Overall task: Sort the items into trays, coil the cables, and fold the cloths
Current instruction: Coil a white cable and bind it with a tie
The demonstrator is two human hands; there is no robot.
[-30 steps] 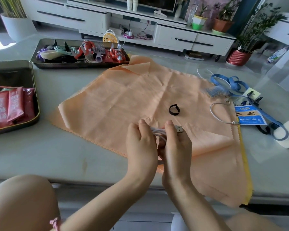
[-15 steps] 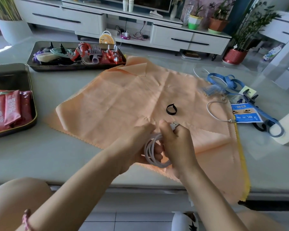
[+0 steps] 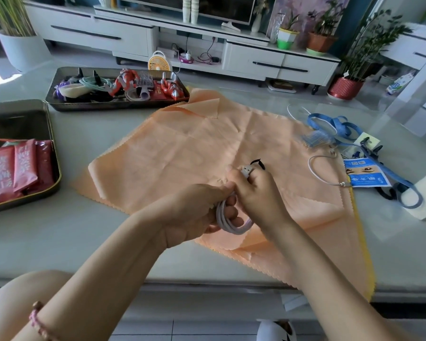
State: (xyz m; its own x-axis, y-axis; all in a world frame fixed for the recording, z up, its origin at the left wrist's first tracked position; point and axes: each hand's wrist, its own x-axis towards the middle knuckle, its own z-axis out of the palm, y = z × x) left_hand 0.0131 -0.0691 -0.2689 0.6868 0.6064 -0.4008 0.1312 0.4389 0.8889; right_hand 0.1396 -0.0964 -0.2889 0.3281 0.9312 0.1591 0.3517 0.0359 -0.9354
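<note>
**Coiling a white cable over the orange cloth**

Head view: both hands meet above the near part of the orange cloth [image 3: 182, 148], which lies spread on the table [image 3: 84, 230]. The left hand [image 3: 194, 212] grips a white cable [image 3: 231, 225] wound in several loops, its fingers curled through the coil. The right hand [image 3: 258, 195] pinches the same cable near its USB plug [image 3: 246, 170], which sticks up past the knuckles. A black strap loop [image 3: 258, 163] lies on the cloth just beyond the plug. Red sachets [image 3: 20, 168] sit in the left tray [image 3: 56, 148]; mixed items fill the far tray [image 3: 118, 108]. A blue lanyard [image 3: 335, 124] and a second thin cable [image 3: 315, 168] lie right of the cloth.
</note>
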